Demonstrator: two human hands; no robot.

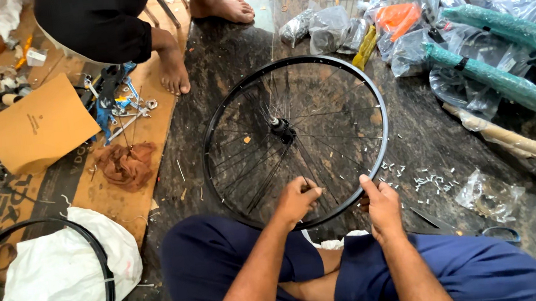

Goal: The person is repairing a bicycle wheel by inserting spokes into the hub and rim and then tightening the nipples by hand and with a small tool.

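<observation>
Dark stone floor [231, 48], person sits cross-legged w/ bike wheel [295, 142] lying flat just in front of knees, near rim within reach. Left hand [296, 199] pinched shut on a spoke by the rim; right hand [381, 201] clamps the rim, prob. to steady it. Loose nipples [427, 181] scattered just right, handy.

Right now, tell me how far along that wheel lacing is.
Done: most spokes already run from the hub to the rim. In hand: the left hand fingers a spoke near the rim's near edge; the right hand steadies the rim. Left: loose nipples lie on the floor.
</observation>
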